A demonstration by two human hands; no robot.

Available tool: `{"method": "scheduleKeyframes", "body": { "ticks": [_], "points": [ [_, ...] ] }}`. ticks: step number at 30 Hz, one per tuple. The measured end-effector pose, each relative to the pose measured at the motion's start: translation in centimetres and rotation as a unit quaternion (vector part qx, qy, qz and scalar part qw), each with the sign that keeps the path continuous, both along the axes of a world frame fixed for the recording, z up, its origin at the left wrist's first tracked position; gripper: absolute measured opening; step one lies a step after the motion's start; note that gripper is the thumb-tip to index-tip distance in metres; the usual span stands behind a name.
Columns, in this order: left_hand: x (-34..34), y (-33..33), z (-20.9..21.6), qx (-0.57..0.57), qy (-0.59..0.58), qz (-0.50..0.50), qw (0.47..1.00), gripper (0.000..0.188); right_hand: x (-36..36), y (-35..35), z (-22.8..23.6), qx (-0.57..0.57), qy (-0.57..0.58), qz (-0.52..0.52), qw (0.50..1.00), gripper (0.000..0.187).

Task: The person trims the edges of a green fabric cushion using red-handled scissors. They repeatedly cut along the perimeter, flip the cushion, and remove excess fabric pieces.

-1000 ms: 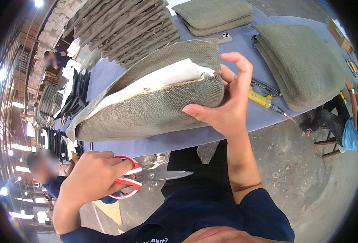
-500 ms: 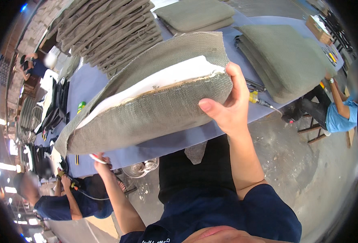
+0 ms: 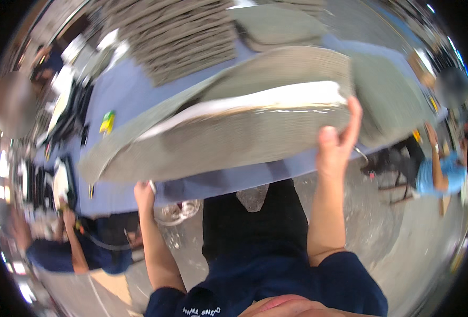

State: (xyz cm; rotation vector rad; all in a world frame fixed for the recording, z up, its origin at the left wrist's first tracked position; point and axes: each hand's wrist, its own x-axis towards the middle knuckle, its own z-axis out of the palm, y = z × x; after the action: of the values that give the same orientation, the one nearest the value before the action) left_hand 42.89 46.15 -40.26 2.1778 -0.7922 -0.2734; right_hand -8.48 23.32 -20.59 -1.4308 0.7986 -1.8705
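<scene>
A long cushion (image 3: 228, 142) in grey-green woven fabric is raised over the table, one long side of its cover gaping. Along that gap runs white padding (image 3: 255, 99) with a thin tan edge. My right hand (image 3: 337, 145) grips the cushion's right end, thumb on the near face and fingers round the end. Below the cushion's lower left edge is my left hand (image 3: 144, 194), closed round a small white object (image 3: 152, 186) whose kind is too blurred to tell. Whether this hand also touches the fabric I cannot tell.
On the blue-grey table (image 3: 123, 98) stand a tall stack of folded covers (image 3: 181, 42) and more cushions (image 3: 390, 100) at right. A yellow-green item (image 3: 107, 122) lies at left. Co-workers sit at left (image 3: 80, 248) and right (image 3: 440, 171). A basin (image 3: 177, 212) is below the table edge.
The cushion has swung to the right and lies more level, its right end moving with my right hand. My left hand has risen slightly, keeping the small white object.
</scene>
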Motion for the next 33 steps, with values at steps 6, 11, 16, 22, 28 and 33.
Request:
{"method": "scheduleKeyframes", "body": {
  "ticks": [6, 11, 16, 22, 28, 33],
  "points": [
    [-3.5, -2.4, 2.5, 0.135, -0.095, 0.043, 0.985, 0.050, -0.4, -0.1, 0.6, 0.052, -0.053, 0.025, 0.997, 0.081],
    [-3.9, -1.6, 3.8, 0.192, -0.091, 0.021, 0.977, 0.053, 1.0, -0.2, 1.6, 0.055, -0.029, 0.023, 0.998, 0.079],
    [-2.9, -1.1, 5.8, 0.049, -0.228, 0.023, 0.972, 0.056, 1.5, -0.4, 1.6, 0.063, -0.038, 0.021, 0.997, 0.076],
    [-11.9, -2.0, 23.3, -0.472, -0.078, 0.017, 0.878, 0.013, 1.1, -0.3, 1.4, 0.066, -0.047, 0.006, 0.997, 0.066],
    [-25.9, -7.5, 37.7, -0.383, -0.308, -0.421, 0.762, 0.022, 2.1, -0.7, 1.7, -0.026, 0.065, -0.051, 0.996, 0.069],
    [-34.3, -21.0, 39.0, -0.377, -0.399, -0.477, 0.686, 0.025, 2.0, -0.6, 2.7, -0.032, -0.032, 0.065, 0.997, 0.068]
  ]
}}
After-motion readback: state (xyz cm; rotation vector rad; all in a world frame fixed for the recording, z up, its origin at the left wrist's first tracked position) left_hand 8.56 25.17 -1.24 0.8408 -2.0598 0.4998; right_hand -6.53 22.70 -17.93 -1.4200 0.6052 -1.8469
